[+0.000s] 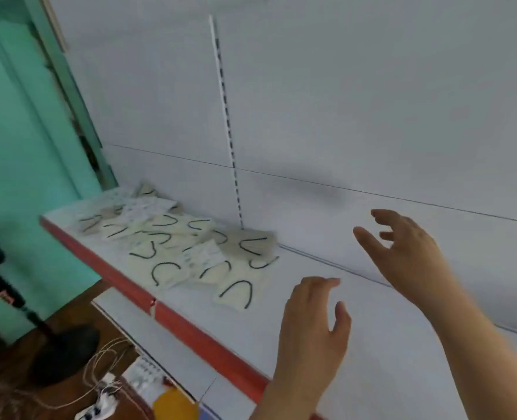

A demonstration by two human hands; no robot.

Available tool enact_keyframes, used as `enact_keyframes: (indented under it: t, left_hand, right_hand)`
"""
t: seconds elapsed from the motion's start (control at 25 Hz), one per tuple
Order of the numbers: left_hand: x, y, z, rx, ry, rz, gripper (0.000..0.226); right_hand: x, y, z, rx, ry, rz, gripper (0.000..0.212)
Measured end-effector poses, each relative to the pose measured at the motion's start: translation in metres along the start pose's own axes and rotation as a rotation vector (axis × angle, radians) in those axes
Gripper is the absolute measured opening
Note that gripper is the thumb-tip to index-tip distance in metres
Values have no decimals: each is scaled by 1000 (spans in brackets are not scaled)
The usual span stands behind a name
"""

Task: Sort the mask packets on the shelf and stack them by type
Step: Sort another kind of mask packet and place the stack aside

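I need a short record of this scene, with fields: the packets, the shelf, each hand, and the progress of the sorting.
packets: mask packets lie scattered and overlapping, mixed, on the left part of the shelf
shelf: white shelf with a red front edge; bare under the hands
left hand: left hand open, holds nothing, above the shelf
right hand: right hand open, holds nothing, nearer the back panel
progress: no sorted stacks visible yet

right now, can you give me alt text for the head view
Two bare hands, left and right, hover open above a white shelf with a red front edge, holding nothing. To their left, mask packets lie scattered and overlapping, unsorted.
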State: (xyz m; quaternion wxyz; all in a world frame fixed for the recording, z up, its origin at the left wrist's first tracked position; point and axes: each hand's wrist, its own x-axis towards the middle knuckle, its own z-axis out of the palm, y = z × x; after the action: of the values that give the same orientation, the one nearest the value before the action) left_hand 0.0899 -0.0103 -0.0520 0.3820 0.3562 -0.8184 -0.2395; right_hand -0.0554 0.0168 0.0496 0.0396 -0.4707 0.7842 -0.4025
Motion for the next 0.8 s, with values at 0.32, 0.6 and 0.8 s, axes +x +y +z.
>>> enact_keyframes:
  t: [0.32, 0.6, 0.8]
  left_hand:
    - [46, -235, -154, 401, 81, -328, 48]
    - [89, -297, -207, 382, -293, -114, 56]
    - [119, -342, -242, 436, -433, -96, 85]
  right_hand:
    - [41, -99, 235, -26, -429, 20, 55]
    - [62, -136, 297, -77, -274, 243, 20]
    - [52, -102, 224, -47, -58, 416, 12]
